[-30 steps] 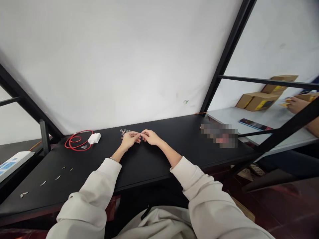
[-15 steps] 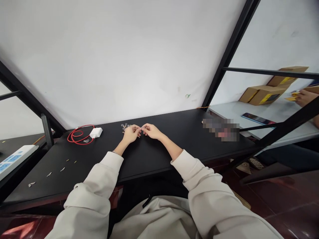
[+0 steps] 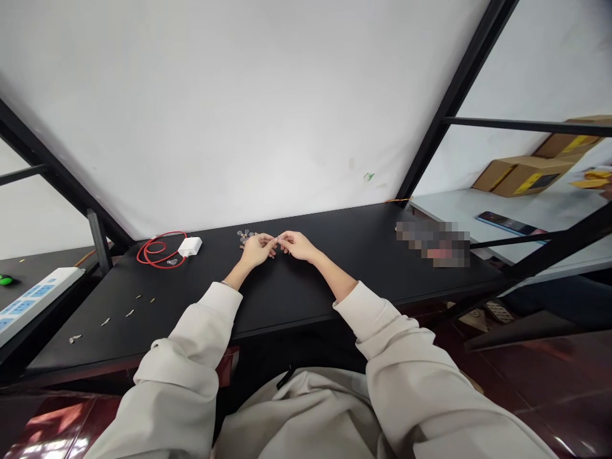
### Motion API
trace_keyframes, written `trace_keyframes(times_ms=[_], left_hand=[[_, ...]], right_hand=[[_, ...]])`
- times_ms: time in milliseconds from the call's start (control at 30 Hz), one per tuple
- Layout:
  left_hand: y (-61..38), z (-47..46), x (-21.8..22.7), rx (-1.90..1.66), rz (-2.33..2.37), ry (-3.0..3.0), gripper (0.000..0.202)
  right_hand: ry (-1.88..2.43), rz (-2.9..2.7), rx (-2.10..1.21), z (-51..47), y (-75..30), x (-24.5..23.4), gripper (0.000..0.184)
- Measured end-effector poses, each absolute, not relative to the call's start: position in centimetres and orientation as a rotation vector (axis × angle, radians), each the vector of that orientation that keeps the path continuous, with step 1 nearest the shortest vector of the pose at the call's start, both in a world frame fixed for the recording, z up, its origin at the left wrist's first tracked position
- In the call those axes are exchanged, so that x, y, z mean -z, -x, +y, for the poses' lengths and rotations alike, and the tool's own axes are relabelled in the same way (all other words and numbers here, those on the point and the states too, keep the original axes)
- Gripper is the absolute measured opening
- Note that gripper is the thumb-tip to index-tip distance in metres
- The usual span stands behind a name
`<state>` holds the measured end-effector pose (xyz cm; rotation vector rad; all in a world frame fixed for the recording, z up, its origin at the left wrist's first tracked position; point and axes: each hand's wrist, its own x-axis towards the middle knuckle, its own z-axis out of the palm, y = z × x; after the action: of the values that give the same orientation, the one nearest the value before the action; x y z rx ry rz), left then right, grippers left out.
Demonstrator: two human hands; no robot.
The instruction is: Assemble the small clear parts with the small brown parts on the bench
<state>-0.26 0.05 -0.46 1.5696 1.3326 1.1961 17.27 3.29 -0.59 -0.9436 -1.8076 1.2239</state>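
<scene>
My left hand (image 3: 258,249) and my right hand (image 3: 297,245) meet fingertip to fingertip over the back middle of the black table (image 3: 306,287). Both are closed in a pinch on one tiny pale object (image 3: 279,240), too small to name. Just behind my left hand lies a cluster of small clear round pieces (image 3: 246,234), partly hidden by it. Further left, a red cable (image 3: 157,266) lies coiled beside a white charger plug (image 3: 190,246). A small clear piece (image 3: 172,262) rests inside the loop.
Several tiny metal-like bits (image 3: 106,321) lie at the table's left. A white power strip (image 3: 38,298) sits beyond the left edge. At right are a blurred-out patch (image 3: 433,242), a black frame post (image 3: 444,127), and a grey table with a phone (image 3: 511,224) and cardboard boxes (image 3: 530,175).
The view has shifted slightly, so the scene sits a little further right. Both hands keep their pinch together, with small finger movements. The person's hand at the far right has mostly left view.
</scene>
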Motion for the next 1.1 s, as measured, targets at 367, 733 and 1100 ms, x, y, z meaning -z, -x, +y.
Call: trace_keyframes(times_ms=[367, 733, 1100], left_hand=[[0.4, -0.7, -0.3, -1.025, 1.452, -1.879, 0.028], [0.5, -0.8, -0.4, -0.971, 1.398, -1.942, 0.028], [0.4, -0.8, -0.7, -0.993, 1.46, -1.969, 0.03]], right_hand=[[0.941, -1.821, -1.256, 3.3, -17.3, 0.5, 0.006], [0.914, -1.833, -1.307, 3.1, -17.5, 0.2, 0.007], [1.014, -1.79, -1.249, 2.8, -17.8, -0.6, 0.018]])
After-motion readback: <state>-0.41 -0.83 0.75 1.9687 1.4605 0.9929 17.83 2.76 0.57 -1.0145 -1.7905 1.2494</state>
